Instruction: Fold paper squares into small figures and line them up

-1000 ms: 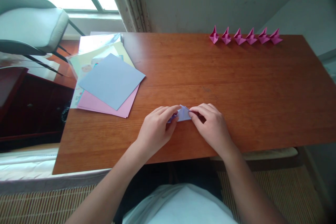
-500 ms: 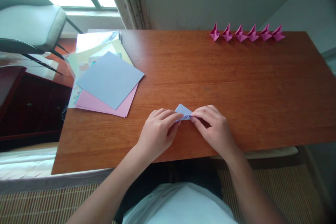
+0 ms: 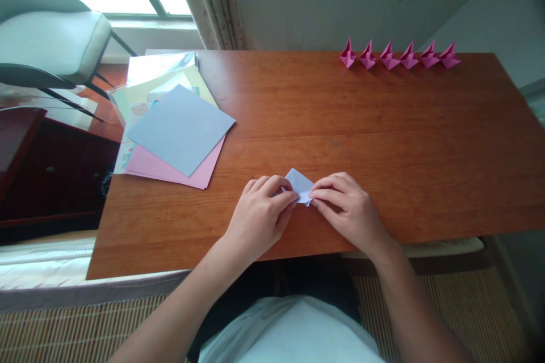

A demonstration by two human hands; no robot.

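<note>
Near the front edge of the table, a small folded piece of light blue paper (image 3: 300, 182) is held between both hands. My left hand (image 3: 263, 204) pinches its left side, thumb below and fingers on top. At the right corner, my right hand (image 3: 347, 203) grips the paper between thumb and fingertips. The top of the folded paper comes to a point, and a small flap shows at its lower edge. My fingertips hide both side edges.
Blue paper (image 3: 183, 127) lies over pink sheets (image 3: 170, 174) and clear packaging (image 3: 138, 109) at the table's left. Several pink origami figures (image 3: 389, 58) stand in a row along the back edge of the wooden table (image 3: 383, 125). A chair (image 3: 51, 45) stands beyond, by the window.
The paper's lower edge has opened toward me, so more of its light face and a small flap show. Both hands keep their grip, with slight finger shifts.
</note>
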